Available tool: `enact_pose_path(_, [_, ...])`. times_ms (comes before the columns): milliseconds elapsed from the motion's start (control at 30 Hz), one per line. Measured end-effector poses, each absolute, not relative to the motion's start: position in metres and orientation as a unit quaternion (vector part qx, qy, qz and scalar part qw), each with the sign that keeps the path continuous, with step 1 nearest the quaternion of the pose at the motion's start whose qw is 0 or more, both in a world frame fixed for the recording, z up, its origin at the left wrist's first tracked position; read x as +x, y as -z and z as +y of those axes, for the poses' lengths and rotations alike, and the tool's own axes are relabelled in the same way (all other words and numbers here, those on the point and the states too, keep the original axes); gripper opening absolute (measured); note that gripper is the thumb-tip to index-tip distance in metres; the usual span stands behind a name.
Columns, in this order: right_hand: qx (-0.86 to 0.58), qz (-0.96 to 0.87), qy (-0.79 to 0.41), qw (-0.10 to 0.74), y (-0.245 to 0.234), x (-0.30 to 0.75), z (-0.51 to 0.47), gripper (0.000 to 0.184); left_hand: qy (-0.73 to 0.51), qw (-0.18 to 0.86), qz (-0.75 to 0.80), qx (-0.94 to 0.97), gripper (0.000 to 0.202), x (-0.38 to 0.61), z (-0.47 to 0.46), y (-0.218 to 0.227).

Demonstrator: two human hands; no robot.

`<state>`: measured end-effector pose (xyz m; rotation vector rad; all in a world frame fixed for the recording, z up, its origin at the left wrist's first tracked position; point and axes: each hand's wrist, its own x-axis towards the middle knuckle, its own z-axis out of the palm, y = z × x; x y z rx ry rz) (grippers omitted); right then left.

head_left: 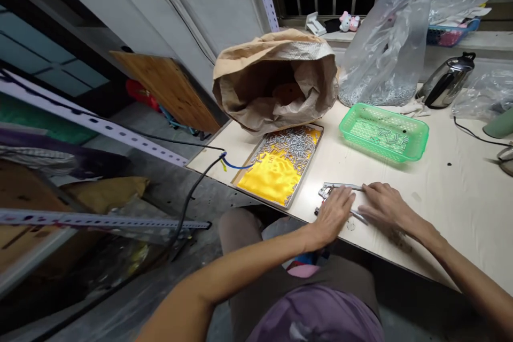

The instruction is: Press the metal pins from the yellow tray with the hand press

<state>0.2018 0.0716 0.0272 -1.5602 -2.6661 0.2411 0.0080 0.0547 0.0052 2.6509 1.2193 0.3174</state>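
Both of my hands rest on a small metal fixture near the front edge of the pale table. My left hand lies over its left part with the fingers bent down onto it. My right hand lies flat to the right, its fingers reaching toward the fixture's thin metal bar. A yellow tray with several small metal pins lies just left of the fixture. A green basket with a few pins sits behind my hands.
An open brown paper sack stands behind the tray. A clear plastic bag of pins and a steel kettle stand at the back. A black cable hangs off the table's left edge. Metal shelving rails cross the left.
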Motion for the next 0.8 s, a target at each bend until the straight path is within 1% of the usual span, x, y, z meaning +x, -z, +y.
enact_pose_path(67, [-0.518,-0.852,-0.075,0.016,-0.027,0.205,0.078,0.03,-0.134,0.103,0.378,0.911,0.037,0.009,0.039,0.003])
enact_pose_path(133, [-0.538,-0.841,-0.062,0.021,-0.027,0.205,0.086,0.023,-0.135,0.113,0.35,0.92,0.033,0.012,0.028,0.005])
enact_pose_path(233, [-0.559,-0.828,-0.046,0.034,-0.029,0.199,0.1,0.021,-0.128,0.126,0.34,0.923,0.03,0.016,0.022,0.0])
enact_pose_path(300, [-0.56,-0.827,-0.021,0.039,-0.034,0.187,0.106,0.02,-0.136,0.134,0.339,0.921,0.031,0.017,0.022,-0.003])
enact_pose_path(367, [-0.517,-0.855,-0.012,0.041,-0.04,0.167,0.106,0.017,-0.143,0.142,0.339,0.919,0.034,0.018,0.022,-0.002])
enact_pose_path(467, [-0.373,-0.925,-0.05,0.039,-0.044,0.127,0.098,0.017,-0.117,0.163,0.342,0.918,0.029,0.02,0.022,0.005])
enact_pose_path(533, [-0.294,-0.954,-0.062,0.025,-0.043,0.104,0.094,0.013,-0.093,0.172,0.346,0.918,0.029,0.021,0.022,0.011])
enact_pose_path(633, [-0.231,-0.971,-0.056,0.009,-0.038,0.087,0.096,0.015,-0.073,0.17,0.344,0.92,0.031,0.022,0.02,0.018])
enact_pose_path(700, [-0.202,-0.978,-0.056,0.024,-0.034,0.087,0.099,0.018,-0.06,0.168,0.341,0.923,0.032,0.022,0.02,0.022])
enact_pose_path(800, [-0.176,-0.978,-0.077,0.078,-0.029,0.096,0.103,0.022,-0.078,0.158,0.326,0.929,0.036,0.021,0.023,0.028])
